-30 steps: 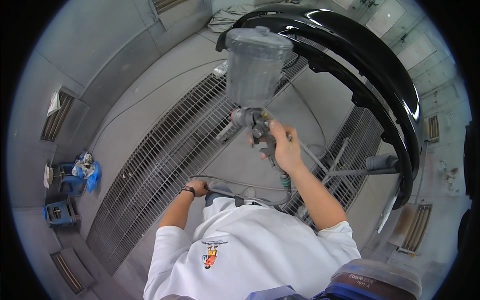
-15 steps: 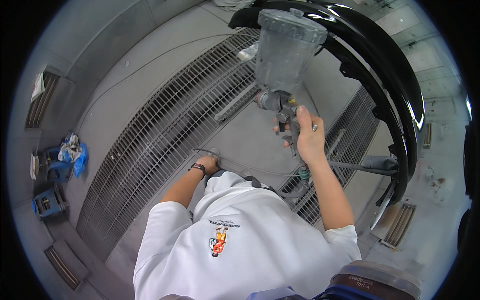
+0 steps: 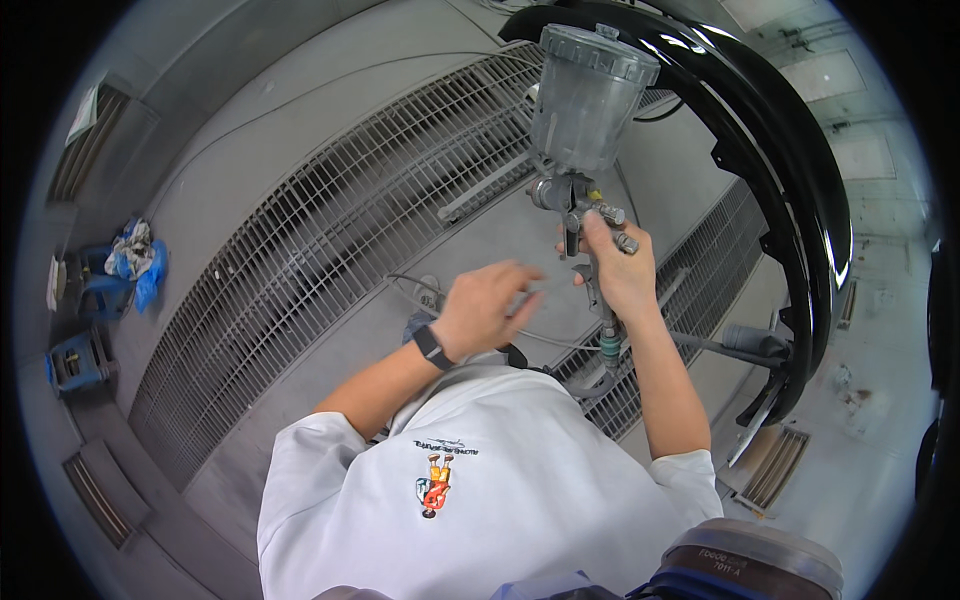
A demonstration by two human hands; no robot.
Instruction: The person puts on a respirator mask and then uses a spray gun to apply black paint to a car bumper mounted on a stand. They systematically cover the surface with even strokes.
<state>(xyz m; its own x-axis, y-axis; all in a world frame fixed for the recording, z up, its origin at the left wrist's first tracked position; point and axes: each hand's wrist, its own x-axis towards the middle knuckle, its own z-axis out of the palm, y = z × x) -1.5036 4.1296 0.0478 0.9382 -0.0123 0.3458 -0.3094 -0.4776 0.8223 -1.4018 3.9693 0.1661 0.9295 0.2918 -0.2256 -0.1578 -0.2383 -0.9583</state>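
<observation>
L hand [image 3: 487,312] moved up nr spray gun [image 3: 573,190] w/in R fingers [image 3: 600,236].

White short-sleeved T-shirt [image 3: 560,500] with a small red-and-yellow cartoon figure [image 3: 433,487], dark rectangular-faced wristband [image 3: 432,347] at left, brownish respirator cartridge [image 3: 745,562] near right

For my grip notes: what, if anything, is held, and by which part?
The right hand holds a gravity-feed spray gun by its handle; the left hand appears empty.

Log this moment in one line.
right hand: holds spray gun | left hand: blurred, holding nothing visible | curved black panel: upper right
</observation>
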